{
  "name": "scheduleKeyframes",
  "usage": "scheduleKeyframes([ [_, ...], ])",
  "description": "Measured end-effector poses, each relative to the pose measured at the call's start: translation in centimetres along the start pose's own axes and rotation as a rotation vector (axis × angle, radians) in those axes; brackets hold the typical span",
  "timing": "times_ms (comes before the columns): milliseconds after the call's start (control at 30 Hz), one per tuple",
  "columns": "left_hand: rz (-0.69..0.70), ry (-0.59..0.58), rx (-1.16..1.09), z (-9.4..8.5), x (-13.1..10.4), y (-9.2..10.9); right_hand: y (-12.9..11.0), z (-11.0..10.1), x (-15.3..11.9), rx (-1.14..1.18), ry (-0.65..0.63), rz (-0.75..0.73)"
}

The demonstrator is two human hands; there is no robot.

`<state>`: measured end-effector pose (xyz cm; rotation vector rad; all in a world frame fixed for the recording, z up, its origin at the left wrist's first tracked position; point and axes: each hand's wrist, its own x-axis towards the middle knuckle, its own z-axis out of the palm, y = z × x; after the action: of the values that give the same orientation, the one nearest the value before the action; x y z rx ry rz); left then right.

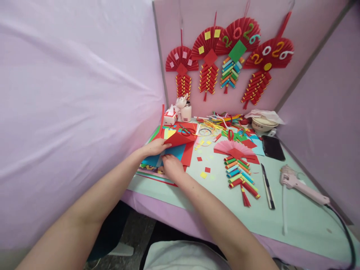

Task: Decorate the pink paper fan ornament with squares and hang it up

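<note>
At the left end of the table lies a pile of coloured paper. My left hand (pixel 155 146) grips the near edge of a red sheet (pixel 177 139), whose corner is lifted and bent. Just below it, my right hand (pixel 172 165) is on the blue paper (pixel 178 152) of the pile, fingers curled, and what they pinch is too small to tell. Red-handled scissors (pixel 186 130) rest behind the lifted sheet. Right of the pile is a pink fan ornament (pixel 234 149) with rolled paper strips of several colours hanging below it.
A craft knife (pixel 267 186), a pink glue gun (pixel 302 186) with a cord and a black phone (pixel 273 147) lie at the right. Behind stand a tissue box (pixel 170 117), a white jar (pixel 186 112) and a bowl (pixel 263 124). Red fan ornaments (pixel 238 33) hang on the wall.
</note>
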<state>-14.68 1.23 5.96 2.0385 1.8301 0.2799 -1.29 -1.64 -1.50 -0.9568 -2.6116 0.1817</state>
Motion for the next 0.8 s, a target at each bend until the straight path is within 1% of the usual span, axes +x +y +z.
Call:
scheduleKeyframes([
  [233,0.016,0.008,-0.038,-0.4,-0.3,0.3,-0.5,0.2,0.3,-0.055,-0.022,-0.092],
  [467,-0.006,-0.002,-0.007,-0.6,-0.5,0.5,-0.4,0.0,0.6,-0.076,-0.019,-0.088],
  [567,-0.022,-0.008,0.022,-0.6,-0.4,0.5,-0.4,0.0,0.7,-0.085,-0.044,-0.120],
  [700,-0.020,-0.004,0.036,-0.5,-0.4,0.3,-0.7,0.2,0.3,-0.096,-0.038,-0.169],
  [800,0.006,-0.008,0.031,-0.4,-0.3,0.1,-0.8,0.2,-0.3,-0.094,-0.022,-0.153],
])
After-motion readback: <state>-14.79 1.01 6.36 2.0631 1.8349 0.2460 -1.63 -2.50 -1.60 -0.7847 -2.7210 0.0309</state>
